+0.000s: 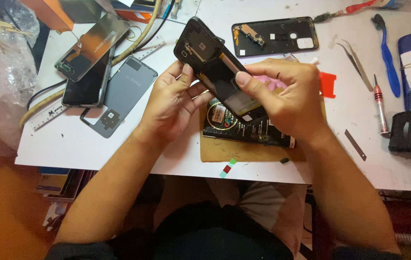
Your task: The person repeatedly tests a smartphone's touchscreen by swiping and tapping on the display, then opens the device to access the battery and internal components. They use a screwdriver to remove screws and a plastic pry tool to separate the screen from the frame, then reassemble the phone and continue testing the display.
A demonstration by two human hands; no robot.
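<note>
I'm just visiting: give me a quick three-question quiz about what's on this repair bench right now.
1. True or false: both hands hold the opened phone.
2. Which lies nearest the right hand? A) blue brush B) red plastic tab C) ruler
3. What lies on the table beyond the held phone, by the far edge?

Key:
1. True: the left hand grips it too.
2. B
3. A black phone frame, lying flat.
</note>
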